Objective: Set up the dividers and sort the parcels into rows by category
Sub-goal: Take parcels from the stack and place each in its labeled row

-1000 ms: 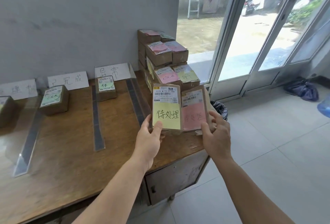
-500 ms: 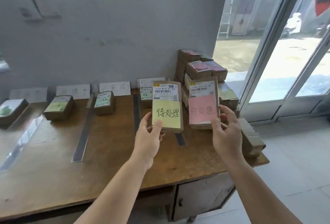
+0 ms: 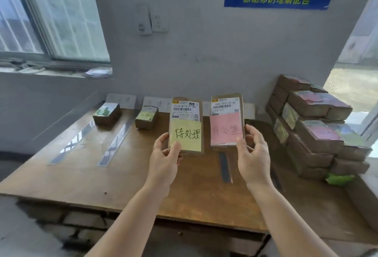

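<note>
Fingers [image 3: 176,150] pinch yellow-note parcel [image 3: 186,123] | right hand [image 3: 253,154] grips pink-note parcel [image 3: 227,121] | rear labels [image 3: 120,100] unreadable

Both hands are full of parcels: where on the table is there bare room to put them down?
Bare wood lies in front of the two sorted parcels, between the clear dividers, and along the table near edge. The right end is crowded by the parcel stack.

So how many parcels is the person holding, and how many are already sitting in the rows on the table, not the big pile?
Parcels held up: 2, yellow-note parcel in the left hand, pink-note parcel in the right hand
Parcels set down in rows: 2, far-left parcel and second parcel
Total: 4
</note>
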Motion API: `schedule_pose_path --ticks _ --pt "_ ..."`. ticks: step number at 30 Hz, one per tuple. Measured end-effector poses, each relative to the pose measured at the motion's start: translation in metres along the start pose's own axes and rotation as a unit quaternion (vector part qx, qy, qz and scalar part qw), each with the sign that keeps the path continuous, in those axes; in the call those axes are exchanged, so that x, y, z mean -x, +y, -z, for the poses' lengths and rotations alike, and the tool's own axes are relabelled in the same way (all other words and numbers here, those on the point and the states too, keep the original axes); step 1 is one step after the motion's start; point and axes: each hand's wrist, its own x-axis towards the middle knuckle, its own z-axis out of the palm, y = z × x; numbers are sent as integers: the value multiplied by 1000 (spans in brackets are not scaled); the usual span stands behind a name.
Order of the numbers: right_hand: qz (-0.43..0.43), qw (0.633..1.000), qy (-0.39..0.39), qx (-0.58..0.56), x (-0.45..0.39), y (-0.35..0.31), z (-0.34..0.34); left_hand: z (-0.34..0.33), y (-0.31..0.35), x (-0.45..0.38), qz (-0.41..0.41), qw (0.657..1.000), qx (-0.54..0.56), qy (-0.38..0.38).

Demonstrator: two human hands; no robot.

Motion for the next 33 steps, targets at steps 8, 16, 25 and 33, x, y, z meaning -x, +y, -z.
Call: schedule_pose_path --ticks 8,16,25,33 --pt "13 993 -108 -44 -4 -26 -103 87 14 -20 -1 994 49 96" --pt "15 978 -170 -121 -37 -50 -206 147 29 -87 -12 984 31 173" --pt "-46 957 -241 -154 -84 -62 -324 215 31 -165 14 964 -14 267" --pt "-99 960 -241 -99 -84 -70 -418 287 -1 -220 101 955 -74 270"
